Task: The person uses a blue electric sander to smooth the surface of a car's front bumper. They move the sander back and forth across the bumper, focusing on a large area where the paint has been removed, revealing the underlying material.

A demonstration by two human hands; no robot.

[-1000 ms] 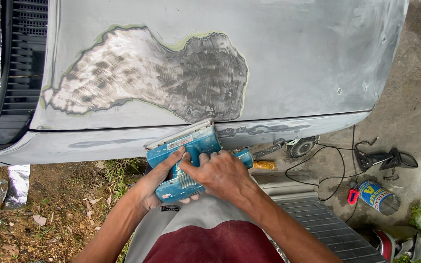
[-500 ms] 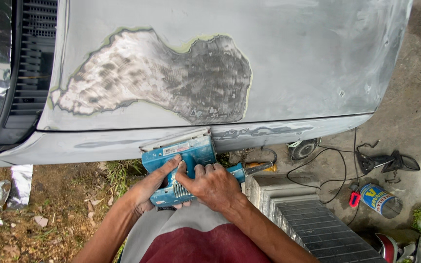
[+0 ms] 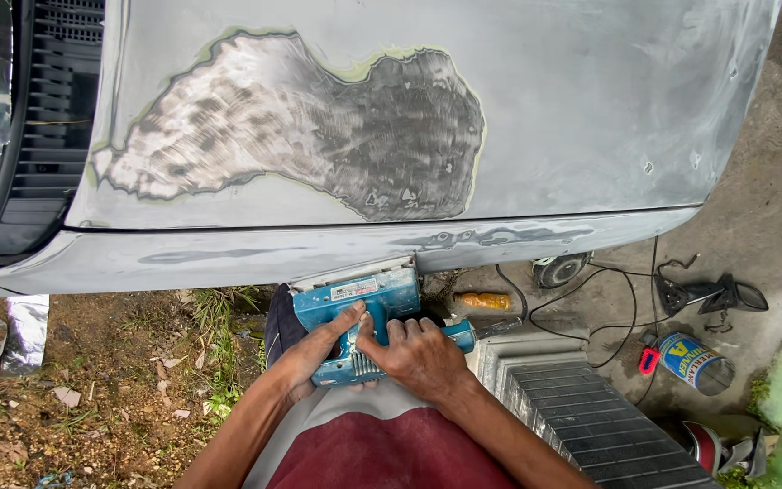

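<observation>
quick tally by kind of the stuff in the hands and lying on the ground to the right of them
blue power sander, held in left hand and right hand: 1
orange bottle: 1
printed can lying on its side: 1
detached side mirror: 1
black cable: 1
ribbed grille panel: 1
Total: 6

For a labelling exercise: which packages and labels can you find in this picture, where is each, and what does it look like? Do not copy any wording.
Label on sander: narrow white and red strip on the blue electric sander held by both hands.
Tin can: lying on the concrete at right, cylindrical, blue, yellow and white printed wrap.
Yellow bottle: lying under the car panel's edge, small, orange-yellow.
</observation>
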